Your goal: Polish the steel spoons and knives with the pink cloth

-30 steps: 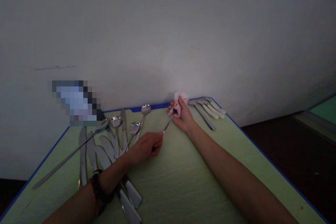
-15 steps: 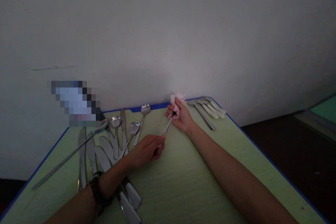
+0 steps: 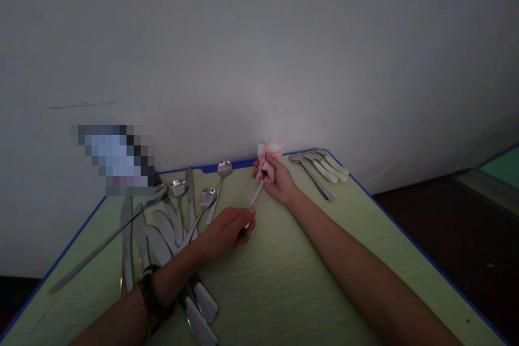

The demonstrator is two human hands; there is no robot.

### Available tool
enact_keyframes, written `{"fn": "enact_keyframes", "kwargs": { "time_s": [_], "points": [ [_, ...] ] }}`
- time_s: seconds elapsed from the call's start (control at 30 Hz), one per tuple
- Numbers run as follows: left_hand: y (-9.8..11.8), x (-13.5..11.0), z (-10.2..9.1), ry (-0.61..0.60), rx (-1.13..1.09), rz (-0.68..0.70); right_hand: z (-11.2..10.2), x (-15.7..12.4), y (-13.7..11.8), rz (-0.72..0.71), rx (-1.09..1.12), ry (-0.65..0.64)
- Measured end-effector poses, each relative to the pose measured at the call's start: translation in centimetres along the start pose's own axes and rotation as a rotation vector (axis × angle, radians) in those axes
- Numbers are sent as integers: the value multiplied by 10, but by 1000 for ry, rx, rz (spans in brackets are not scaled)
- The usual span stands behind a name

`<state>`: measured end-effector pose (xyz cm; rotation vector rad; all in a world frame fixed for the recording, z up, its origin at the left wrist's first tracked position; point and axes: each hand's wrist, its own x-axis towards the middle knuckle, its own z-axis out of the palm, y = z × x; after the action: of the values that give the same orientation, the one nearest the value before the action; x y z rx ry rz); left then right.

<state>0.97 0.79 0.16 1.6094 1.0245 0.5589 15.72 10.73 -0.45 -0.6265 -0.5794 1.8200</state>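
My left hand (image 3: 232,228) is closed on the handle end of a slim metal piece of cutlery (image 3: 256,194) that slants up and to the right. Its far end disappears into a crumpled pink-and-white cloth (image 3: 267,165), so I cannot tell its kind. The cloth is bunched in my closed right hand (image 3: 280,177), wrapped round that end. Beneath and beside my left forearm lie several table knives (image 3: 140,232) and spoons (image 3: 208,197). To the right of my right hand rest a spoon (image 3: 310,174) and forks with white handles (image 3: 324,170).
The pale green table (image 3: 275,281) has a blue edge and stands against a grey wall (image 3: 259,54). A blurred-out, phone-like object (image 3: 115,157) leans at the back left. One long-handled spoon (image 3: 109,243) lies across the left side.
My right hand and the cloth have shifted slightly left, and more of the cloth shows. My left hand stays nearly still on the handle.
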Motion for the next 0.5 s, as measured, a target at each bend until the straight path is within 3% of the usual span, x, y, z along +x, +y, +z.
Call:
{"fn": "enact_keyframes", "kwargs": {
  "time_s": [0.5],
  "points": [
    [5, 1, 3, 11, 165, -13, 2, -2, 8, -71, -163, -55]
  ]
}}
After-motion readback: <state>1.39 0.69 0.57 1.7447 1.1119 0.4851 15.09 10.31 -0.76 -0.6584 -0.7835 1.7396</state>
